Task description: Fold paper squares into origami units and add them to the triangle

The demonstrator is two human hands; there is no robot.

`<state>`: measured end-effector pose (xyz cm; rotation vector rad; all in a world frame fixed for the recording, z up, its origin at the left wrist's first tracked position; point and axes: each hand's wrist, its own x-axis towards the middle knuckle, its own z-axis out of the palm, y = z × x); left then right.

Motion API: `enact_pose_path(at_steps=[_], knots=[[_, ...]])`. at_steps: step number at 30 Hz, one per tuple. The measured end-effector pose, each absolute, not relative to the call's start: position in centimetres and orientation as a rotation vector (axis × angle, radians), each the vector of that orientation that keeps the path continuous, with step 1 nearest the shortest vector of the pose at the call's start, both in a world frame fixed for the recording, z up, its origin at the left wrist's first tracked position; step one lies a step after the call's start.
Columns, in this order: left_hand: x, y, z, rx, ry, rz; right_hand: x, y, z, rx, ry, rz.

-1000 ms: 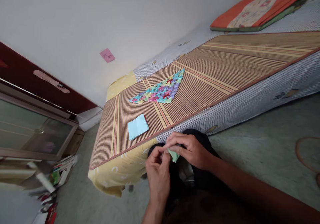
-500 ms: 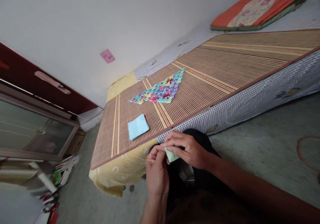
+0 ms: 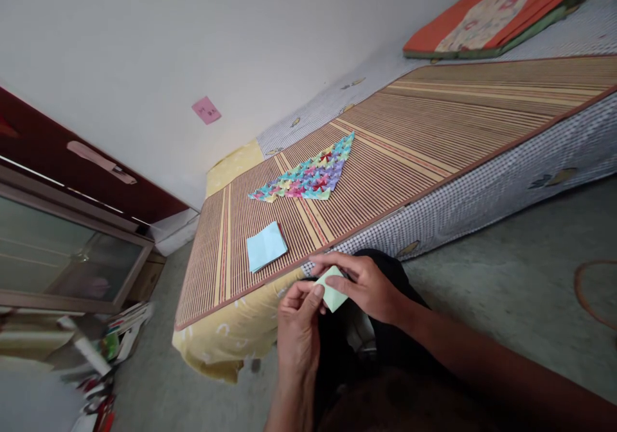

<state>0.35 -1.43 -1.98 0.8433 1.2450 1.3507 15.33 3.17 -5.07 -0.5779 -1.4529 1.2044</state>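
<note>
From the head camera, the pale green paper (image 3: 332, 290) shows more of its face than half a second ago: then it was a tucked sliver between the hands, now it is a flat folded piece. The crease looks pressed.

The left hand (image 3: 296, 321) rises from below, fingers pinched on the near corner. The right hand (image 3: 372, 287) reaches across, fingers clamped along the top edge, just off the bed (image 3: 482, 194) and near the blue paper stack (image 3: 267, 245).
</note>
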Motion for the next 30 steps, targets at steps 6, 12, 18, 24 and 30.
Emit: enact_pose_path(at_steps=[6, 12, 18, 24, 30], knots=[[0.4, -1.5, -1.8, 1.01, 1.49, 1.55, 15.6, 2.8, -5.1, -0.791, -1.449, 1.359], [0.4, -1.5, -1.6, 1.096, 1.427, 1.462, 15.6, 2.5, -4.9, -0.847, -1.498, 1.348], [-1.5, -2.4, -0.5, 1.462, 1.418, 1.268, 16.2, 2.5, -4.8, -0.751, -1.445, 1.492], [-2.1, -2.4, 0.1, 1.443, 1.355, 1.195, 16.1, 2.3, -4.5, -0.674, -1.344, 1.545], [-2.2, -2.1, -0.3, 1.236, 1.398, 1.286, 16.7, 1.4, -3.6, -0.703, -1.433, 1.343]])
